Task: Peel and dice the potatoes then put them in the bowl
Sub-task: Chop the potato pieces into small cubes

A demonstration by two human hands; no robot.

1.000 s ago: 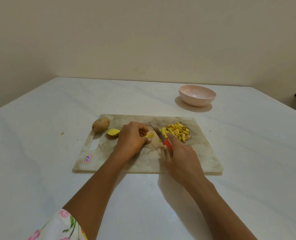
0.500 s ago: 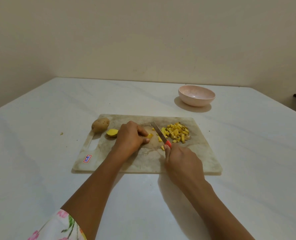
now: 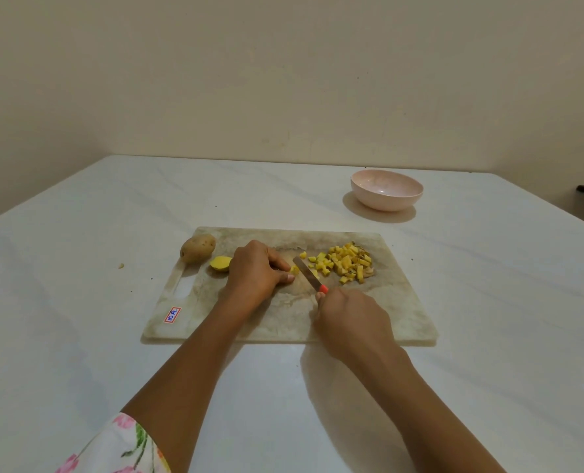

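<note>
Head view: a cutting board point(image 3: 403, 302) lies on a white table point(image 3: 79, 302), its handle slot at the left end, with a red and blue sticker point(image 3: 172, 315) on its near left corner.

The left hand point(image 3: 254, 271) sits at the middle of the board, fingers curled down over a small yellow potato piece point(image 3: 294, 270) and pinning it to the board. The right hand point(image 3: 348, 319) is on the near right side, fingers wrapped round the red handle of a knife point(image 3: 307, 273). The blade points far and left, and it lies just right of the held piece. Whether the edge touches the piece cannot be told.

A pile of diced potato point(image 3: 347, 262) sits on the far right part of the board, with a few loose cubes between it and the blade. An unpeeled potato point(image 3: 197, 248) rests at the far left corner. A peeled potato half point(image 3: 220, 263) lies just beside it, close to the left wrist.

A pink bowl point(image 3: 386, 190) stands on the table beyond the board's far right corner, apart from it. A floral sleeve point(image 3: 120, 448) shows at the near left edge.
</note>
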